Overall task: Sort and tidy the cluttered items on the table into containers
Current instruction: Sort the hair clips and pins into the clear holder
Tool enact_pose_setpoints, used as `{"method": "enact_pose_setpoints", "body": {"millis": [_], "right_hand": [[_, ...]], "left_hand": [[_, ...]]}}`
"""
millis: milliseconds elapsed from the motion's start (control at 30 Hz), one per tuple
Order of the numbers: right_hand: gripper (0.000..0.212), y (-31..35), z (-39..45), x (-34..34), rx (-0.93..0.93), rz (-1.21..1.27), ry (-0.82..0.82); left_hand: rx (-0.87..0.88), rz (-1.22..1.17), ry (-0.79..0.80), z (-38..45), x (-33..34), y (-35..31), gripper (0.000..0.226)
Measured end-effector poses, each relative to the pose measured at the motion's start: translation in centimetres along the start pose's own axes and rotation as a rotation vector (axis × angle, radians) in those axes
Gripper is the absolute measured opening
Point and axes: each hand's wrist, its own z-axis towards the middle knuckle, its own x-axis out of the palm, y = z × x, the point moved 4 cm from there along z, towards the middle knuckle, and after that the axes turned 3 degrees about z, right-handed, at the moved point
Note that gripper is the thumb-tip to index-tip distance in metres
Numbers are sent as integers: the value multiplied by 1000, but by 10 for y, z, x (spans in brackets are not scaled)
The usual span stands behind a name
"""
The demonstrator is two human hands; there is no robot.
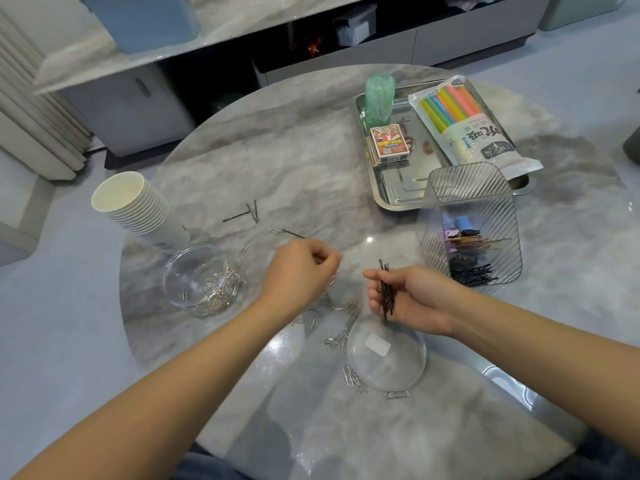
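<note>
Paper cups [133, 206], one stack, sat far left; beside them one clear jar [202, 280] of clips. Three pins [247, 213] lay loose beyond. Left hand [301, 271] was curled, probably pinching one clip, though blur hid it. Loose clips [341, 317], maybe a dozen, lay between the hands; risk: a sweep scatters them off the edge. Right hand [412, 299] clamped a pin bundle [387, 292] above one lid [386, 353]; loose grip drops pins among clips. One bin [469, 223] held sorted pins, near one tray [391, 188].
</note>
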Motion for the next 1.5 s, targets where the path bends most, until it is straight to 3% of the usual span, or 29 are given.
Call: {"method": "enact_pose_setpoints", "body": {"millis": [133, 267, 533, 733, 833, 1000, 1100, 1300, 1367, 1500], "right_hand": [[23, -3, 1, 3, 18, -28, -17], [23, 2, 4, 4, 13, -43, -24], [24, 8, 7, 4, -46, -40, -26], [32, 10, 12, 7, -62, 60, 46], [37, 10, 11, 7, -42, 108, 86], [28, 11, 8, 3, -23, 55, -7], [26, 9, 8, 5, -12, 34, 1], [25, 11, 8, 6, -10, 32, 16], [25, 11, 8, 6, -24, 32, 8], [25, 16, 10, 7, -86, 64, -21]], "left_hand": [[-98, 186, -10, 27, 4, 28, 7], [-110, 236, -14, 40, 17, 29, 18], [-75, 558, 152, 39, 26, 12, 30], [-96, -2, 287, 16, 28, -27, 23], [-66, -85, 242, 13, 27, -32, 11], [20, 299, -25, 51, 1, 7, 19], [91, 499, -22, 66, 1, 32, 22], [251, 679, 21, 75, 5, 38, 13], [246, 543, 35, 74, 9, 34, 11], [96, -59, 98, 61, 15, 0, 24]]}}
